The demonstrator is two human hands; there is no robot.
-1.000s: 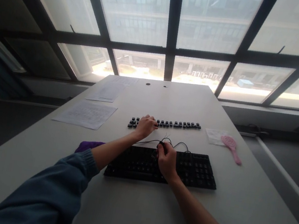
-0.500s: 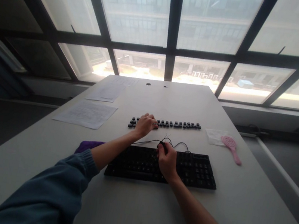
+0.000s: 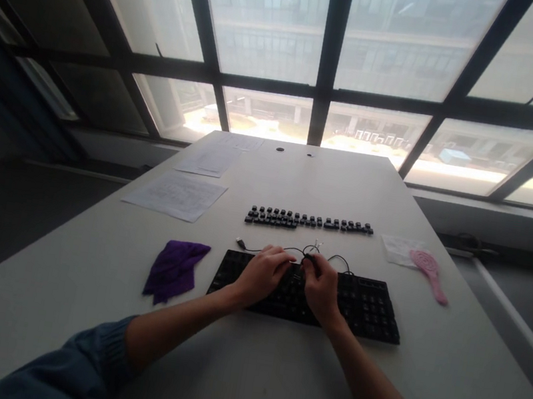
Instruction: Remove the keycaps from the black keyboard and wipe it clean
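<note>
Right hand (image 3: 322, 286) pinching a small dark object (image 3: 308, 257) over the black keyboard (image 3: 287, 301), left hand (image 3: 262, 275) beside it at nine o'clock, its grip I can't tell, keycaps (image 3: 302, 221) rowed at twelve, purple cloth (image 3: 175, 271) farther at nine.

The keyboard (image 3: 284, 302) is partly hidden by left hand (image 3: 262, 274) and right hand (image 3: 323, 291). Both sleeves (image 3: 79, 362) are cut off below.

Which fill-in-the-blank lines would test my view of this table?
The cloth beside the keyboard is ____ in colour.
The loose keycaps lie ____ the keyboard and the windows.
The pink brush lies toward the table's ____ edge.
The hand nearer the cloth is the person's ____ one.

Missing words: purple; between; right; left.
</note>
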